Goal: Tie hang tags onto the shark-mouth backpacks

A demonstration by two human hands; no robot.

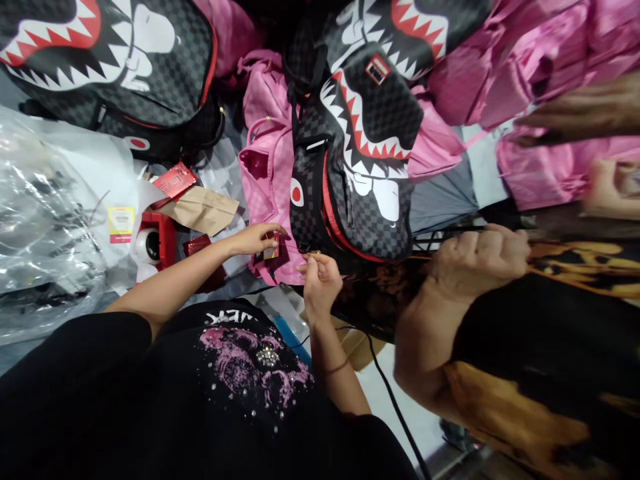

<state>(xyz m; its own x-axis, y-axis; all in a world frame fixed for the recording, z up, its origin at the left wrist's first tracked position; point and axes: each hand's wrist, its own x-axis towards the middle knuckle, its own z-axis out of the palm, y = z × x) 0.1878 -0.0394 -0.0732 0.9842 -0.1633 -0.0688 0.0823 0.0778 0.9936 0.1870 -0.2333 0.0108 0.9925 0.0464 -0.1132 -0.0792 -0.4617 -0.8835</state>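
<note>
My left hand (260, 239) is closed at the fingertips around a small yellow and red tag (272, 248), over the lower part of a pink checked bag (273, 193). Just to its right, my right hand (321, 280) pinches a tiny gold-coloured metal piece (314, 253), whose exact kind is too small to tell. Both hands are close together but apart. Against the pink bag's right side lies a dark checked backpack (370, 223) with a printed shark mouth and red zip edging, its lower corner near my right fingertips.
Another shark-mouth backpack (175, 87) lies at upper left. Near my left forearm are a red tape dispenser (169, 233), brown paper (205, 210) and clear plastic wrapping (45, 247). On the right, a co-worker's fist (483, 257) and another person's blurred hand (585, 113) are near pink bags (540, 170).
</note>
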